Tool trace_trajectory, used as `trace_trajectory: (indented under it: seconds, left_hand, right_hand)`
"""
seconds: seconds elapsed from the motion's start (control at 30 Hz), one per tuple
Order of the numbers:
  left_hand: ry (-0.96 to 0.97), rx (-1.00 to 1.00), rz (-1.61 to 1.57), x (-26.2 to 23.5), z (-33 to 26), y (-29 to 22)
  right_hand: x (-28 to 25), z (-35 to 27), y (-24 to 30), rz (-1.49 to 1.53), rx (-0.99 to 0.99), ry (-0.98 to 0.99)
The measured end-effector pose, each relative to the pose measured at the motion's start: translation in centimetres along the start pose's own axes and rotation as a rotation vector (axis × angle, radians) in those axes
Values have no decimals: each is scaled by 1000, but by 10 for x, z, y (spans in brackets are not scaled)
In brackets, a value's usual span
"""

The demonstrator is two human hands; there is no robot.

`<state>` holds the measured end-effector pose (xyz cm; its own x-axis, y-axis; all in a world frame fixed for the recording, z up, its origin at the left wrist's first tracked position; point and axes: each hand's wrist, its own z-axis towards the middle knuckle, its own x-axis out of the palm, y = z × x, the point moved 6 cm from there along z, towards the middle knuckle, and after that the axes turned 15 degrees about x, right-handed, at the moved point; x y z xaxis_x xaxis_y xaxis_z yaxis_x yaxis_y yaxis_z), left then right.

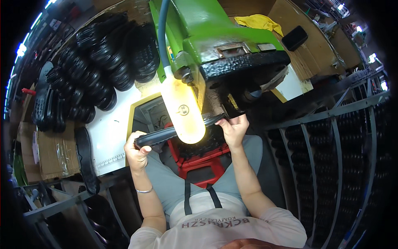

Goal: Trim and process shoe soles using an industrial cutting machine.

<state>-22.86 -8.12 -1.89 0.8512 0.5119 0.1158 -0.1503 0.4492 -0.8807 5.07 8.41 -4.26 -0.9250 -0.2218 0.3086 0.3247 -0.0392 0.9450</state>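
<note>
A long black shoe sole (155, 137) is stretched crosswise between my two hands, beneath the head of a green machine (211, 20). My left hand (137, 152) is closed on the sole's left end, thumb toward me. At the other end, my right hand (233, 129) pinches the sole right beside the machine's dark lower part (215, 106). A bright lamp (182, 110) on a blue-grey hose hangs in front and hides the middle of the sole.
Piles of black soles (99, 54) lie on the white table (110, 133) at left, with one sole (86, 159) at its edge. Below stands a red plastic stool (203, 168). Metal racks (338, 166) of soles flank me; a yellow cloth (259, 23) lies behind the machine.
</note>
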Motion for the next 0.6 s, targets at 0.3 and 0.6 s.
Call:
trace_trajectory:
  seconds: [0.3,0.6]
  left_hand:
    - [328,-218,75,-4,-11,54]
    - [292,526,694,85,28,-77]
  right_hand:
    - [42,-24,46,-575,-438,-140]
    - [-26,-1,34,-60,-129,-171]
